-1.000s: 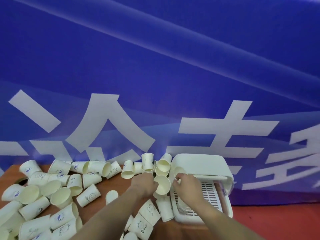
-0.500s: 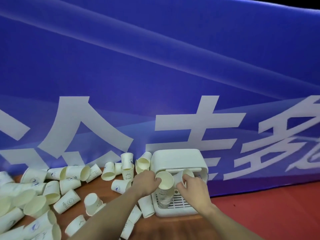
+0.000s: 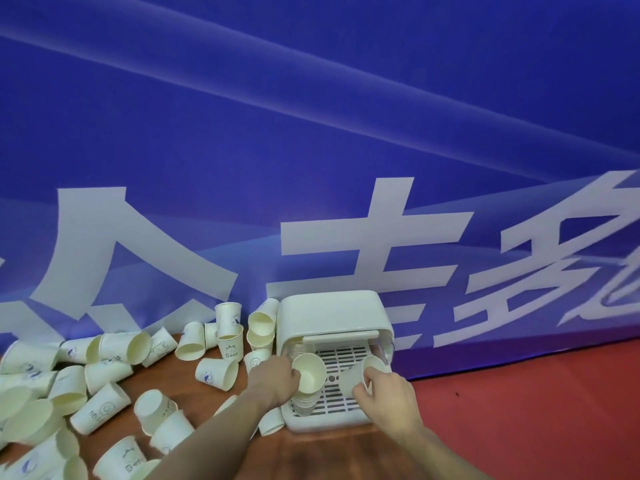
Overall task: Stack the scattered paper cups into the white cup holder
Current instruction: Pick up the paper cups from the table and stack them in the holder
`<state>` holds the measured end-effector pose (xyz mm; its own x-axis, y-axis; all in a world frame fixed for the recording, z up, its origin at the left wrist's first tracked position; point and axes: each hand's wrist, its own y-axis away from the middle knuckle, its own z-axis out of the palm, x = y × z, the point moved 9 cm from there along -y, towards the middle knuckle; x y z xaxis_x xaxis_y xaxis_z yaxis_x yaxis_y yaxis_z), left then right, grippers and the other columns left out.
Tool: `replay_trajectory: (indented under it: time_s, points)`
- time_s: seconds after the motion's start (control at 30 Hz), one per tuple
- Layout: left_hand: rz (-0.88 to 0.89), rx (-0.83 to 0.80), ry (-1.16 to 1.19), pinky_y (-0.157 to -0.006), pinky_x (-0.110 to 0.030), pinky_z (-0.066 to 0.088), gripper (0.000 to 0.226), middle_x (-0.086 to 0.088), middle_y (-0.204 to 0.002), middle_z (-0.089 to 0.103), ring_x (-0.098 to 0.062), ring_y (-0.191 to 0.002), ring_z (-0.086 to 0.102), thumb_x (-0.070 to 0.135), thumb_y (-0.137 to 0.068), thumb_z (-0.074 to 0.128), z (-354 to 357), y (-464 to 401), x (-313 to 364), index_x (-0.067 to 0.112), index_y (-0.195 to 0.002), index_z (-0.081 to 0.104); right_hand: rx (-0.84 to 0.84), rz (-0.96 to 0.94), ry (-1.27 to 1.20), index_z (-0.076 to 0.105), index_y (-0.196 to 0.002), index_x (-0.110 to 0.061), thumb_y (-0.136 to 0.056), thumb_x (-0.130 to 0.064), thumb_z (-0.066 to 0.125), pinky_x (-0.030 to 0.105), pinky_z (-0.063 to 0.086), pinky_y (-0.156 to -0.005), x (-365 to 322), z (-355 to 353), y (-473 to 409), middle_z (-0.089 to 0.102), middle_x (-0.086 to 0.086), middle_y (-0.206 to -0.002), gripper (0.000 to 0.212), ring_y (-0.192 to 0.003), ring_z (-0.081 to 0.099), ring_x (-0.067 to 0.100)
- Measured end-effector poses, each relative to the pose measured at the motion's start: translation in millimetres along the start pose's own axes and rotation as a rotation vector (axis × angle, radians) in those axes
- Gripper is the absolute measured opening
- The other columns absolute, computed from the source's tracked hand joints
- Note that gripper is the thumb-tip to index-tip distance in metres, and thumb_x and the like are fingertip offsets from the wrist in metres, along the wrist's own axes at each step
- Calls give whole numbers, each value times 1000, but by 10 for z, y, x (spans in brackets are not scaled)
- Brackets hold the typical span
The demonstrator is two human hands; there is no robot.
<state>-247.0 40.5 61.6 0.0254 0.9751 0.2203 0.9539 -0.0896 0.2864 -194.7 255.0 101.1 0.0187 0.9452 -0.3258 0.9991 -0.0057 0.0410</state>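
A blue banner with large white characters and pale diagonal streaks fills the whole backdrop, hanging down behind a brown wooden surface, while a red floor stretches off to the right below the banner's lower edge.

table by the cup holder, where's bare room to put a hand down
Bare wood shows on the table in front of the white cup holder, between the two forearms. A smaller patch lies near the left hand, ringed by scattered cups. Left of that it is crowded with cups.
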Motion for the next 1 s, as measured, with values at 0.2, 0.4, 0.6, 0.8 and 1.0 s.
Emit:
replay_trajectory:
  time_s: [0.2, 0.4, 0.6, 0.8, 1.0]
  points:
    - [-46, -48, -22, -80, -33, 46, 44, -4, -116, 64, -23, -105, 61, 46, -100, 30, 182, -51, -58, 16, -114, 59, -40, 15, 27, 29, -63, -20, -85, -40, 44, 31, 28, -52, 82, 79, 5, 39, 6, -54, 33, -61, 42, 23]
    - [-65, -47, -22, -83, -33, 49, 52, -4, -112, 67, -22, -102, 63, 53, -100, 26, 141, -36, -150, 17, -107, 64, -4, -50, -13, 37, -67, -17, -87, -36, 43, 35, 35, -55, -143, 13, -60, 41, 4, -52, 29, -56, 43, 23]
    - [-57, -39, -93, -84, -34, 45, 50, -4, -115, 65, -22, -106, 61, 53, -99, 28, -60, -22, -284, 18, -109, 63, -28, -302, 77, 47, -79, -18, -93, -38, 38, 39, 42, -78, -631, -87, -80, 59, 3, -70, 26, -73, 60, 29]
    - [-30, -34, -208, -82, -33, 45, 49, -5, -116, 65, -23, -105, 62, 50, -100, 31, -158, 98, -389, 16, -114, 62, -115, -496, 206, 44, -81, -19, -94, -32, 36, 38, 32, -65, -1005, 54, -71, 67, 10, -86, 20, -81, 61, 36]
    - [-80, -75, -207, -76, -35, 44, 46, -7, -115, 63, -25, -102, 62, 48, -98, 32, -72, 254, -773, 15, -114, 61, -213, -622, 473, 57, -107, -12, -97, -25, 36, 38, 30, -66, -1173, 464, -119, 66, 15, -101, 27, -92, 63, 39]
